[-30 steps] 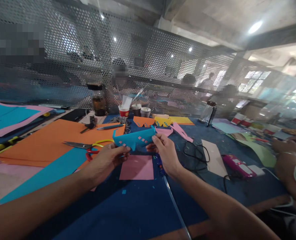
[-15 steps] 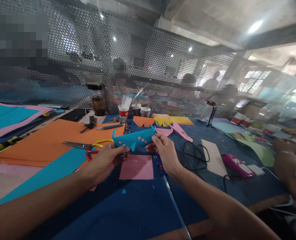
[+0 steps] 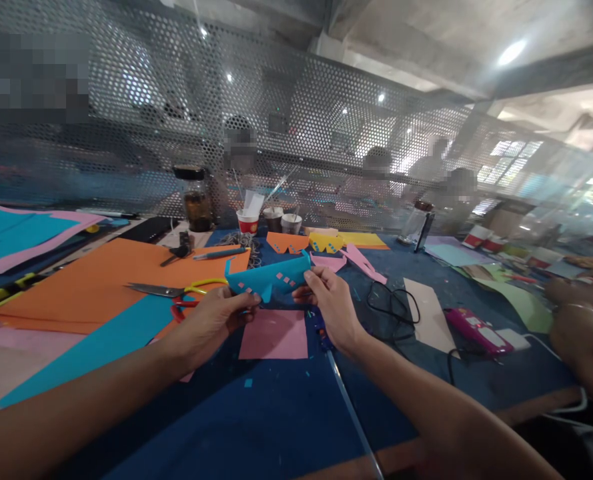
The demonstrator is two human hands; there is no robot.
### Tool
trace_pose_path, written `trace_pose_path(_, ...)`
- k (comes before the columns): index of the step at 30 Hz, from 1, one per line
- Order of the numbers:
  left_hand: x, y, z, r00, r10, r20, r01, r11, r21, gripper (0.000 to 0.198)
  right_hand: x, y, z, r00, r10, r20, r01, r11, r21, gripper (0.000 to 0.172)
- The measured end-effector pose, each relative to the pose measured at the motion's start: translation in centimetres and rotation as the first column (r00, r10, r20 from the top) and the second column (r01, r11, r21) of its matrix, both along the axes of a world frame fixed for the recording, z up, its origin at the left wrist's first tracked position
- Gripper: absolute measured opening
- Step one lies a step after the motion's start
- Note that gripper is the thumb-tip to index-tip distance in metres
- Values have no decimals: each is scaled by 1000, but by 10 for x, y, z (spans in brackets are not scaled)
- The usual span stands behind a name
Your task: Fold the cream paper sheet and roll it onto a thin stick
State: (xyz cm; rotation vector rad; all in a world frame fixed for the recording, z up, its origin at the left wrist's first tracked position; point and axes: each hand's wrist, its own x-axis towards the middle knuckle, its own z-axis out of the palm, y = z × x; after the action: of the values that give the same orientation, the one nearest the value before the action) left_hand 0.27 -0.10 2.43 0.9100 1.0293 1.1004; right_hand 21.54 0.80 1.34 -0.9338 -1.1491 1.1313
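Observation:
Both my hands hold up a teal paper cutout (image 3: 269,277) dotted with small pink squares, a little above the blue table (image 3: 256,413). My left hand (image 3: 211,321) pinches its lower left edge between thumb and fingers. My right hand (image 3: 329,303) pinches its right end. A pink paper square (image 3: 275,335) lies flat on the table just under the cutout. Yellow-handled scissors (image 3: 173,290) rest on orange paper left of my left hand.
Large orange (image 3: 96,283), teal and pink sheets cover the left side. Paper cups (image 3: 249,222), a dark jar (image 3: 196,200) and paper cutouts stand at the back by a perforated metal screen. A black cable (image 3: 393,310) and a pink tool (image 3: 476,330) lie right. Another person's arm (image 3: 576,327) rests at the far right.
My hands and the teal cutout have stayed put. The other person's hand at the far right has shifted slightly.

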Motion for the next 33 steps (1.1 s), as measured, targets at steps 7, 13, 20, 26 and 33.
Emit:
trace_pose_path(7, 0, 1, -1, 1000, -21, 15, 21, 999, 39, 41, 2, 2, -1, 1000, -2, -12, 2, 1000, 3, 38)
trace_pose_path(13, -1, 4, -3, 998, -52, 25, 50, 996, 67, 30, 6, 6, -3, 999, -29, -19, 29, 1000, 1, 37)
trace_pose_path(20, -2, 5, -4, 999, -24, 23, 23, 997, 74, 30, 7, 7, -3, 999, -29, -32, 28, 1000, -6, 37)
trace_pose_path(26, -2, 3, -3, 1000, -4, -3, 4, 998, 60, 32, 6, 7, -3, 999, -28, -34, 27, 1000, -15, 36)
trace_pose_path(33, -1, 3, -1, 1000, 12, -27, -11, 999, 50, 33, 6, 7, -3, 999, -13, -38, 12, 1000, -12, 38)
